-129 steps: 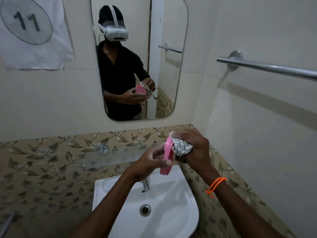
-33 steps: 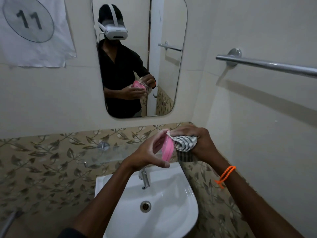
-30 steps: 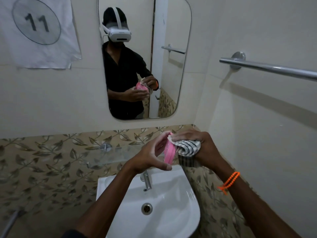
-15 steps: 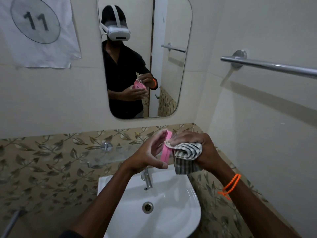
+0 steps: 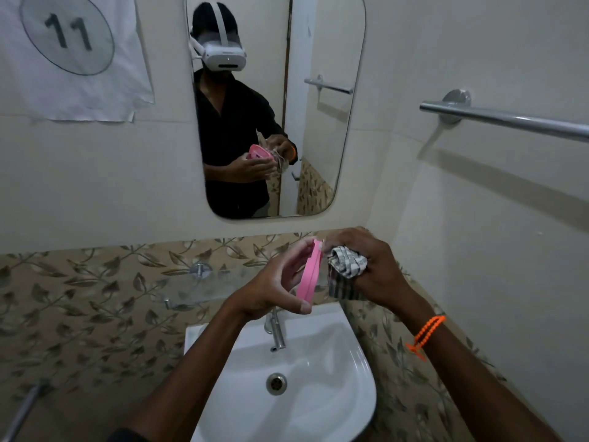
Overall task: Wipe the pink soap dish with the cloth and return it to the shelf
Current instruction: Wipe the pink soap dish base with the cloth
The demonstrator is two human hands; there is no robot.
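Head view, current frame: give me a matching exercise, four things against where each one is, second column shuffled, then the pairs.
1. pink soap dish
2. checked cloth
3. orange bead bracelet
4. glass shelf

A. on the right wrist
B. bunched in the right hand
C. on the wall above the sink
D. held on edge in the left hand

Pairs: 1-D, 2-B, 3-A, 4-C

One pink soap dish (image 5: pixel 308 272), one checked cloth (image 5: pixel 345 268), one basin (image 5: pixel 318 393), one tap (image 5: pixel 276 330), one mirror (image 5: pixel 322 122), one towel rail (image 5: pixel 510 121), one glass shelf (image 5: pixel 197 287).

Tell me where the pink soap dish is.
Head view, centre: the pink soap dish stands on edge in the left hand, above the sink, beside the checked cloth.
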